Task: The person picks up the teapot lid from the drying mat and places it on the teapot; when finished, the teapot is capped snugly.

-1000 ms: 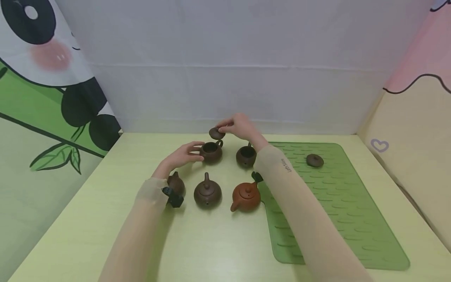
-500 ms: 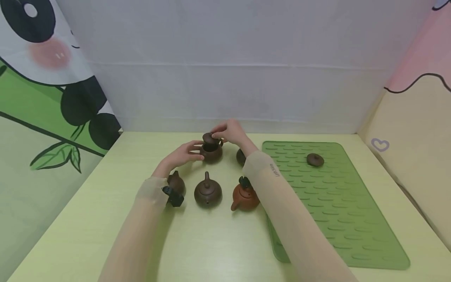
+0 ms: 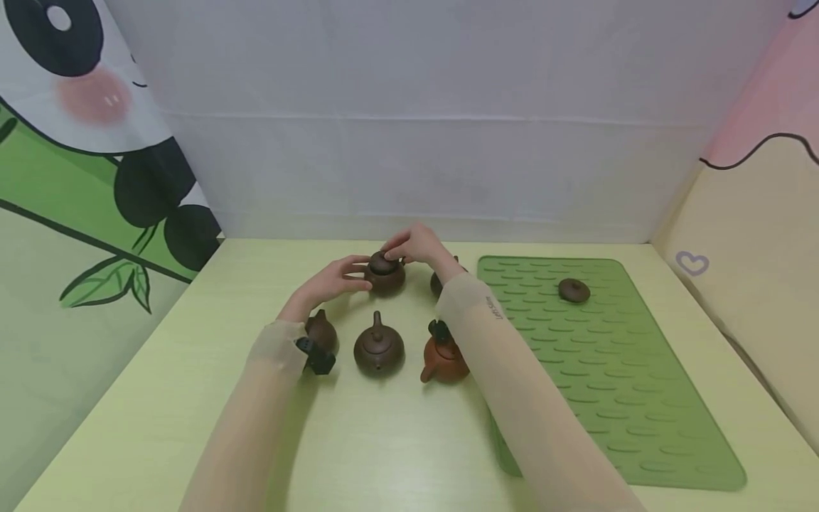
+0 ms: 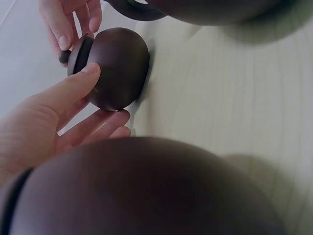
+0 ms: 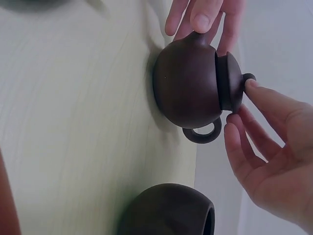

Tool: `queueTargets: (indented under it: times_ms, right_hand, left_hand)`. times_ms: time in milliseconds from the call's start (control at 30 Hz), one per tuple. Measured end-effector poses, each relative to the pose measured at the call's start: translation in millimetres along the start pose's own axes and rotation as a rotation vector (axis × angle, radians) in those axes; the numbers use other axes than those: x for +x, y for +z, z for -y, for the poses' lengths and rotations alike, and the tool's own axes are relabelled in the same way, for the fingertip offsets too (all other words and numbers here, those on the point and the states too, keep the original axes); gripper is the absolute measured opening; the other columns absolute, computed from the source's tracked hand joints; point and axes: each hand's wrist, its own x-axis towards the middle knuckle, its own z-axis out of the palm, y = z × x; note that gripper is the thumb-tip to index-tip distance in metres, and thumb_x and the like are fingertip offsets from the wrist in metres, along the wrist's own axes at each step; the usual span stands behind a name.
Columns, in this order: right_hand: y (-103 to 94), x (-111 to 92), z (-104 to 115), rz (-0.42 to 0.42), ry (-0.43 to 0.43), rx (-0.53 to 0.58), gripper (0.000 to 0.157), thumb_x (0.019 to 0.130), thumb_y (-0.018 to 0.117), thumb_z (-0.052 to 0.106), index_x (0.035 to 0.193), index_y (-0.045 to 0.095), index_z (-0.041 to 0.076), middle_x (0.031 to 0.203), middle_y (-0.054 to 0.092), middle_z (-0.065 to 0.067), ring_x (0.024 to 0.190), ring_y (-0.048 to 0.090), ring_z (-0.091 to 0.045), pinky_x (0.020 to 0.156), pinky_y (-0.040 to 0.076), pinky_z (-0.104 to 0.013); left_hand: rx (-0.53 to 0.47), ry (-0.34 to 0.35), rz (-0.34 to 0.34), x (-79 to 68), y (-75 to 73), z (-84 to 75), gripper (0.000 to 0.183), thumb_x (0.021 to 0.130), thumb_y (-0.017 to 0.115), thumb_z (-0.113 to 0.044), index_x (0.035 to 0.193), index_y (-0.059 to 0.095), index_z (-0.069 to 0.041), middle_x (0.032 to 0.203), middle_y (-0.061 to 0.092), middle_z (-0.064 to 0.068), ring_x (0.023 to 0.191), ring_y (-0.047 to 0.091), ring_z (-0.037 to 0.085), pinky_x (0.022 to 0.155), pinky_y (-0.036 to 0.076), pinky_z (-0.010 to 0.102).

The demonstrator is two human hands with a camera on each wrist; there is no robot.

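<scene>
Capping looks near-finished; right hand (image 3: 419, 246) pinches domed brown-clay lid (image 5: 235, 82); left hand (image 3: 323, 283) loosely clasps round brown-clay teapot (image 5: 183, 83); another brown-clay lid (image 3: 574, 290), right of both, seems pending.

We're at a small booth, by the looks of it a set dressed for filming: a pale wood-grain table (image 3: 384, 441) meets a creased, hanging grey-white backdrop (image 3: 409, 142)! Big cartoon print (image 3: 96, 178) flanks the left; pink-and-cream panel (image 3: 755, 235), purple heart (image 3: 692, 263) and all, closes the right.
</scene>
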Motion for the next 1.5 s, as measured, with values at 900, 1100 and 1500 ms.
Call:
queueTargets:
  times_ms: [900,1100,1500]
  right_hand:
    - [4.6,-6.7,0.0,-0.009,0.011,-0.09,0.021,0.093,0.069,0.016,0.113,0.075,0.013,0.127,0.069,-0.008,0.111,0.061,-0.023,0.078,0.052,-0.032]
    - [-4.6,-3.9,4.9,0.033,0.0,-0.105,0.033,0.094,0.068,0.017,0.127,0.069,0.015,0.132,0.066,-0.011,0.118,0.063,-0.025,0.089,0.053,-0.033]
    - [-51.5,-20.8,26.1,0.006,-0.081,-0.107,0.037,0.094,0.068,0.018,0.131,0.065,0.015,0.136,0.063,-0.014,0.125,0.06,-0.027,0.105,0.05,-0.041]
  left_hand:
    - [0.009,0.005,-0.003,0.4,0.2,0.4,0.065,0.098,0.063,-0.022,0.154,0.031,-0.01,0.156,0.038,0.023,0.145,0.036,0.041,0.116,0.035,0.058]
    - [0.013,0.009,-0.009,0.0,1.2,1.3,0.065,0.098,0.062,-0.02,0.154,0.032,-0.009,0.155,0.039,0.024,0.144,0.038,0.041,0.116,0.035,0.058]
    - [0.019,-0.008,-0.022,1.9,3.7,-0.5,0.064,0.098,0.063,-0.02,0.154,0.033,-0.012,0.154,0.041,0.022,0.145,0.039,0.039,0.117,0.034,0.056]
